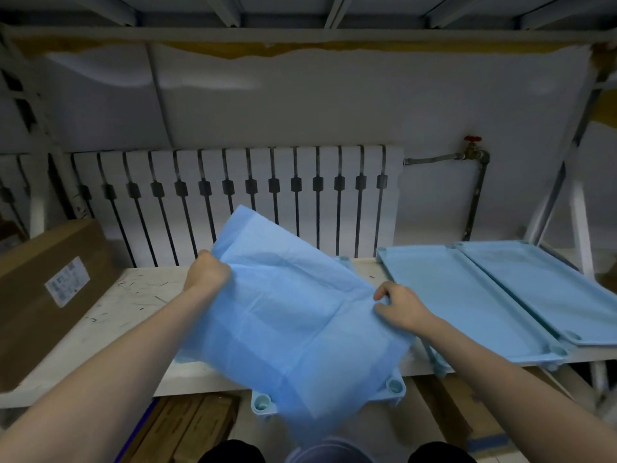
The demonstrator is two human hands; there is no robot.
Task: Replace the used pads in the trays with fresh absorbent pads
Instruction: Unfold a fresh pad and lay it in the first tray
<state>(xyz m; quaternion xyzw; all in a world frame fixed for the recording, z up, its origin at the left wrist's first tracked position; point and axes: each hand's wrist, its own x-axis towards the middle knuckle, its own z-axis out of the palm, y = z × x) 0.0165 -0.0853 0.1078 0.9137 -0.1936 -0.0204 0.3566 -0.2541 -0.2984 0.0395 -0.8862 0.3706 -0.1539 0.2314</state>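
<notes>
A creased, thin light-blue absorbent pad (293, 315) is held spread above the scuffed white bench (133, 302), hiding most of a pale blue plastic tray (395, 385) at the bench's front edge. The left hand (207, 274) grips the pad's far-left edge in clenched fingers. The right hand (399, 309) pinches its right edge. A second tray (460, 295) and a third tray (551, 282) lie at the bench's right end.

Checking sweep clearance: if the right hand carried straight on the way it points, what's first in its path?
The blue pad itself: the right hand pinches its edge, fingers pointing left across it. Beyond that, roughly the left hand, though depth is unclear.
</notes>
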